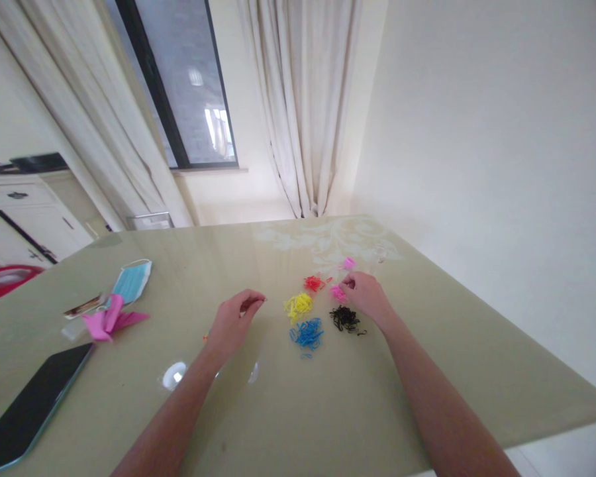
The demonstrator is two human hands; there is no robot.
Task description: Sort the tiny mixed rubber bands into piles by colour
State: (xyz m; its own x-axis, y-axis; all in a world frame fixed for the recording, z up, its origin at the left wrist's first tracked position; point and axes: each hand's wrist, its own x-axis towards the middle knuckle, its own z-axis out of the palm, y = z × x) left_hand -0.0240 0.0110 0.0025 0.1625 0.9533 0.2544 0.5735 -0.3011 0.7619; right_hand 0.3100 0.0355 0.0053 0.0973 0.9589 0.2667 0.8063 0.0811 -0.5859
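Observation:
Small loose rubber bands lie sorted by colour in heaps on the table: a red heap (314, 283), a yellow heap (298, 305), a blue heap (307, 334), a black heap (345, 318) and a pink heap (337, 293). My right hand (367, 295) reaches to the pink heap, thumb and finger pinched at its edge; what they grip is hidden. Left of the yellow heap, my left hand (234, 321) hovers with its fingertips pinched together. A tiny speck shows at those tips, too small to name. Small orange bits peek out beside the left wrist.
A tablet (37, 404) lies at the table's left, near a pink folded piece (110, 321) and a blue face mask (132, 283). Behind the heaps sits a small pink object (348, 264). The table (258, 424) meets a white wall on the right.

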